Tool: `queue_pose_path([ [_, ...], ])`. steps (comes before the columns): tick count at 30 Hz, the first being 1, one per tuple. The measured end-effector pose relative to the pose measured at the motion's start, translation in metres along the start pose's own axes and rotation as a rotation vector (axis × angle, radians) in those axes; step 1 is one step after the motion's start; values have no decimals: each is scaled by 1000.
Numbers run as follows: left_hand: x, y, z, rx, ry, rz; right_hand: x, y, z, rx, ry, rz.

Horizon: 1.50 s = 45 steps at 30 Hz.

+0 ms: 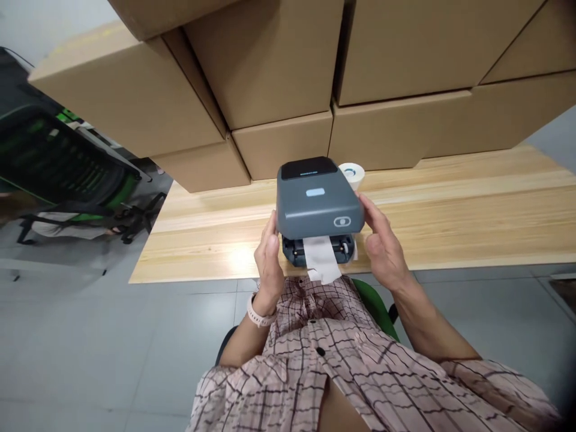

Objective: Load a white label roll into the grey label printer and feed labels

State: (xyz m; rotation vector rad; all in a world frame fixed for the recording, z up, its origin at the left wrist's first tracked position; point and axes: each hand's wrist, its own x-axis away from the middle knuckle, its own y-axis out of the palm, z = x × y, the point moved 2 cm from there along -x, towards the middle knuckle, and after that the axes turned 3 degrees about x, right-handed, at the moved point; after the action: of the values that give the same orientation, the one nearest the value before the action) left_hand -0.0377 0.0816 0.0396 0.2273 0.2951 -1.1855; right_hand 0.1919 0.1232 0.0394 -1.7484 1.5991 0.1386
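A dark grey label printer point(320, 207) stands near the front edge of the table, with its lid raised a little off the base point(294, 253). From the gap a white paper strip point(322, 259) hangs out over the front, its end uneven. My left hand point(270, 258) holds the lid's left side, fingers along it and thumb toward me. On the opposite side my right hand point(384, 246) grips the lid, its fingertips partly hidden behind the edge. A white label roll point(351, 174) stands behind the printer's right side, partly covered by it.
Stacked cardboard boxes point(283, 150) line the back of the wooden table point(450, 210). Beyond its left end, a black and green office chair point(67, 168) stands on the grey tiled floor point(189, 348). Part of a green seat point(375, 306) shows beneath me.
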Motion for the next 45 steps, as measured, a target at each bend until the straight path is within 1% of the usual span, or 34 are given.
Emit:
queue_pose_path([
  [1, -10, -1, 3, -17, 30, 12, -6, -1, 0, -18, -6, -21],
  [3, -34, -4, 7, -96, 108, 53, -26, -2, -1, -3, -40, -34],
  [5, -60, -6, 5, -163, 193, 100, -56, -1, -2, 53, -90, -24],
  [6, -71, -6, 1, -166, 210, 117, -72, 1, -3, 91, -113, -8],
  [7, -80, -5, -6, -166, 186, 109, -89, 3, -3, 132, -129, 15],
  [8, -87, -3, -14, -163, 126, 79, -104, 5, -3, 170, -138, 45],
  [9, -90, 1, -23, -161, 41, 22, -119, 8, -3, 201, -142, 75],
  [11, -89, 7, -40, -134, -124, -94, -144, 14, -3, 231, -137, 119],
  [13, -83, 13, -52, -74, -217, -172, -165, 17, -2, 231, -126, 124],
  [16, -75, 16, -56, -9, -236, -195, -192, 18, 2, 247, -85, 89],
  [20, -74, 15, -53, -35, -237, -179, -218, 14, 10, 257, -34, 22],
  [22, -75, 15, -52, -43, -244, -174, -219, 13, 11, 261, -34, 7],
  [23, -75, 14, -52, -43, -247, -173, -216, 12, 10, 271, -54, 21],
  [26, -75, 14, -53, -45, -259, -166, -187, 10, -2, 310, -182, 140],
  [27, -75, 14, -54, -51, -260, -165, -173, 11, -6, 313, -233, 130],
  [28, -75, 14, -54, -61, -260, -166, -160, 15, -9, 302, -272, 53],
  [29, -75, 14, -55, -76, -259, -165, -147, 20, -11, 286, -294, -83],
  [31, -75, 14, -56, -109, -250, -165, -125, 32, -10, 272, -304, -429],
  [32, -75, 14, -56, -120, -244, -166, -116, 38, -8, 283, -301, -580],
  [33, -75, 14, -56, -124, -236, -169, -111, 43, -5, 305, -300, -692],
  [34, -76, 13, -56, -128, -227, -177, -107, 48, -2, 331, -307, -770],
  [36, -78, 9, -54, -159, -201, -224, -107, 53, 4, 356, -321, -865],
  [37, -80, 7, -53, -193, -184, -266, -109, 54, 5, 348, -317, -895],
  [40, -85, 0, -48, -336, -106, -417, -118, 48, 6, 237, -277, -931],
  [41, -86, -2, -46, -376, -80, -446, -120, 41, 6, 155, -265, -947],
  [43, -86, -3, -43, -440, -45, -456, -118, 22, 7, -60, -232, -962],
  [45, -84, -3, -41, -481, -40, -436, -109, -8, 13, -294, -175, -903],
])
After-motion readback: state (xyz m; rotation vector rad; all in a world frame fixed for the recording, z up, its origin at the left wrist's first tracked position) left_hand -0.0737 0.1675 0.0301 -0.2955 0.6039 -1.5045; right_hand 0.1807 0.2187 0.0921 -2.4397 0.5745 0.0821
